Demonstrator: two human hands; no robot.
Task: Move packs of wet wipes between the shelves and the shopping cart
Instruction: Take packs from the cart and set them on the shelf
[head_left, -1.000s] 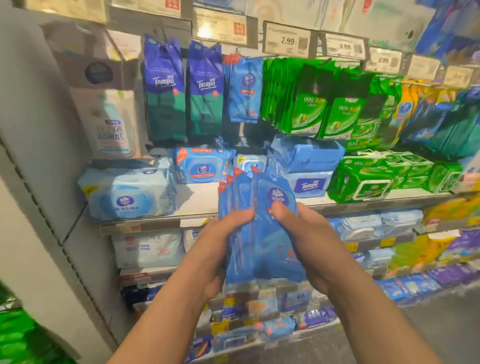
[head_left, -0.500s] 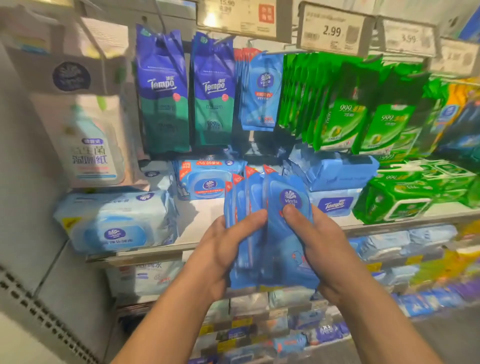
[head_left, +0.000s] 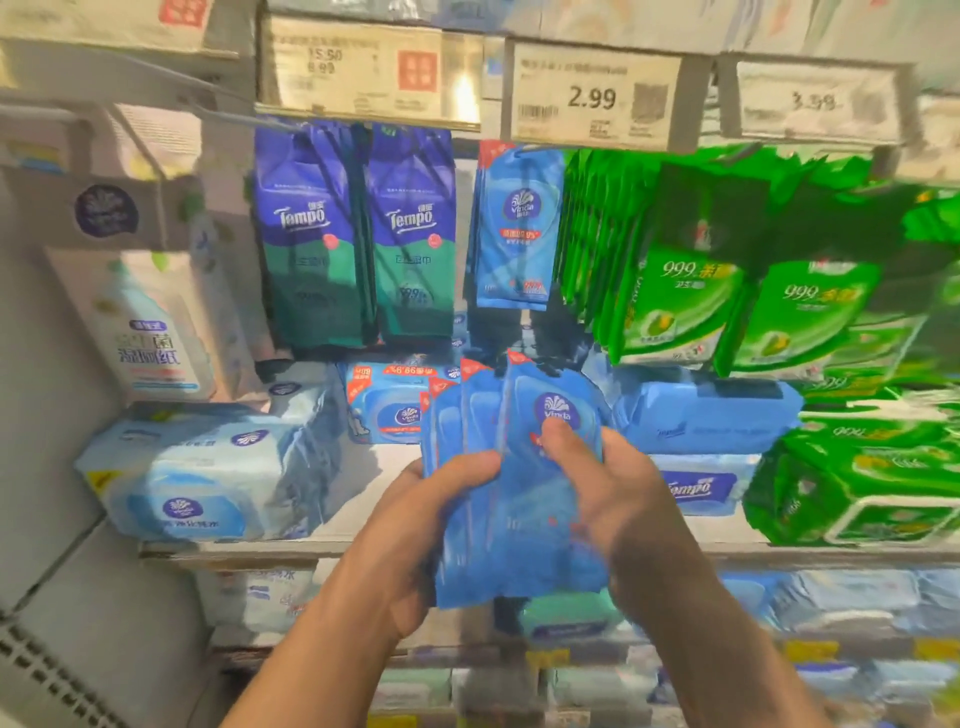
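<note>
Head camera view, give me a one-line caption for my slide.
Both hands, left and right, grip a fanned stack of blue Vinda wipe packs before matching hanging packs.

A bare strip of shelf (head_left: 395, 483) lies open at nine o'clock of the held packs (head_left: 514, 499); hanging Vinda packs (head_left: 517, 244) crowd twelve o'clock.

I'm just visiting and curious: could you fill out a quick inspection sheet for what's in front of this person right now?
Surface: white shelf carrying lying packs.
Job's things: fanned stack of blue Vinda packs, held upright before the shelf; matching hanging Vinda packs above.
Clutter: purple Tempo packs, green 999 packs, large pale blue pack, price tag 2.99.
Grippers: left hand and right hand both grip the stack.
Cables: nothing seen.
Surroundings: lower shelves of more packs, blurred; no cart in view.
</note>
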